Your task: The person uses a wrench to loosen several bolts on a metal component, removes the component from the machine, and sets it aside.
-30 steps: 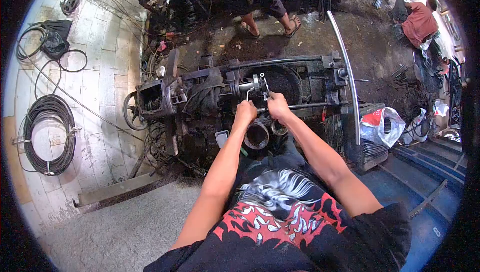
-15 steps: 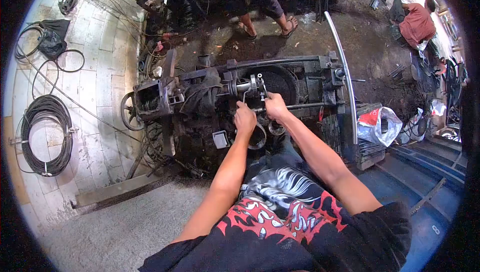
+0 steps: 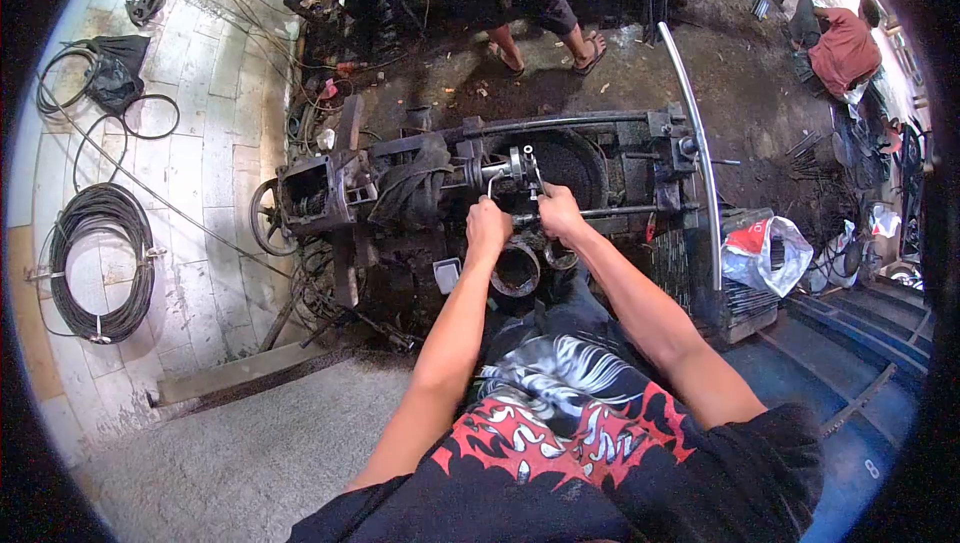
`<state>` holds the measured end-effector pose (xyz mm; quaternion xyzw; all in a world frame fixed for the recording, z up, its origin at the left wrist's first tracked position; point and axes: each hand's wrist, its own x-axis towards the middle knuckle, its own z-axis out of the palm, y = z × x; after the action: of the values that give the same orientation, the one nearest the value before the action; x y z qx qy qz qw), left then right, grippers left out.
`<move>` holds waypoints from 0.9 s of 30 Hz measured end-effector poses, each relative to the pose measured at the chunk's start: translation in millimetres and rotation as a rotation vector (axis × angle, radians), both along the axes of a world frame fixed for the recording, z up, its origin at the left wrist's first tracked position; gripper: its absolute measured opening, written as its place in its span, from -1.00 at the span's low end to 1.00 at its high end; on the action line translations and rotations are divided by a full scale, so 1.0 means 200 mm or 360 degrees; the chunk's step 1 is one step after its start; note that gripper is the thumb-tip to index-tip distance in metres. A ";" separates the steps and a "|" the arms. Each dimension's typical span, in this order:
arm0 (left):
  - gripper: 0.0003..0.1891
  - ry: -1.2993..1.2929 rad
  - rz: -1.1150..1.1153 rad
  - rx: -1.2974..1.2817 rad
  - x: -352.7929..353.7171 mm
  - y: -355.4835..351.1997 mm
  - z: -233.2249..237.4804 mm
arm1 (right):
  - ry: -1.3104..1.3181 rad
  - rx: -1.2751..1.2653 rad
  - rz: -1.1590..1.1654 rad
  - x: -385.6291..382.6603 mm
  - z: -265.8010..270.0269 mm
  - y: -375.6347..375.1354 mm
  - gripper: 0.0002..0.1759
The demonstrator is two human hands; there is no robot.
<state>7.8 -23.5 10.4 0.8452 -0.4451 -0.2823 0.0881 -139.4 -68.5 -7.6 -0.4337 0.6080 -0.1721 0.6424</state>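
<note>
A long dark machine with a lathe-like bed [image 3: 620, 115] lies across my front. At its middle is a shiny round metal collar [image 3: 516, 163] on a shaft. My left hand [image 3: 488, 230] is closed around a bent metal bar [image 3: 491, 183], possibly a hex key, whose upper end reaches the shaft. Beside it, my right hand [image 3: 560, 213] is closed on a slim metal wrench [image 3: 540, 179] that leans up to the collar. The exact contact of both tools is too small to make out. Below my hands sits a metal ring [image 3: 516, 271].
A dark cloth [image 3: 408, 181] drapes over the machine's left part, with a handwheel [image 3: 265, 218] at its end. A long pale pipe [image 3: 697, 143] stands at the right, near a plastic bag [image 3: 768, 255]. Coiled cable [image 3: 102, 263] lies left. One person stands opposite; another crouches far right.
The view has shifted slightly, so the machine appears a little further right. My left hand has moved slightly left relative to the collar. Both hands keep their hold on the tools.
</note>
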 end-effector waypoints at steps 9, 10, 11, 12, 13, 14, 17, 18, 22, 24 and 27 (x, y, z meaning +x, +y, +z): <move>-0.69 -0.0074 -0.0194 0.0279 0.02 -0.13 0.17 | -0.0001 -0.0035 0.0009 -0.01 0.08 0.00 -0.66; -0.69 -0.0041 -0.0224 0.0331 0.02 -0.15 0.16 | -0.0009 -0.0072 0.0012 0.00 0.07 0.00 -0.66; -0.69 -0.0008 -0.0255 0.0383 0.02 -0.16 0.15 | -0.0013 -0.0074 0.0008 0.00 0.06 -0.01 -0.66; -0.69 -0.0012 -0.0258 0.0387 0.01 -0.17 0.17 | 0.0002 -0.0055 0.0009 0.00 0.06 0.00 -0.66; -0.69 0.0021 -0.0243 0.0367 0.01 -0.18 0.20 | 0.0016 -0.0038 0.0011 0.00 0.05 0.00 -0.66; -0.69 0.0052 -0.0229 0.0345 0.01 -0.19 0.23 | 0.0010 -0.0038 0.0006 0.01 0.05 0.00 -0.66; -0.71 0.0392 0.0002 0.0518 0.05 -0.22 0.15 | 0.0147 -0.0136 -0.0014 0.04 0.04 0.01 -0.66; -0.71 0.0384 -0.0012 0.0524 0.07 -0.23 0.11 | 0.0183 -0.0155 -0.0010 0.05 0.01 0.01 -0.65; -0.76 0.0763 0.0011 0.0616 0.12 -0.26 0.08 | 0.0271 -0.0302 -0.0119 0.08 0.01 0.05 -0.67; -0.76 0.0726 -0.0181 0.0669 0.14 -0.29 0.10 | 0.0142 -0.0096 -0.0257 0.09 0.03 0.04 -0.67; -0.75 0.0993 0.0139 0.0621 0.15 -0.30 0.07 | 0.0008 0.0083 -0.0460 0.11 -0.04 0.06 -0.64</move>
<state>38.1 -82.9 24.0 0.7377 -0.2980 -0.6019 0.0687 -118.0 -56.1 -16.1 -0.3253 0.6700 -0.2457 0.6204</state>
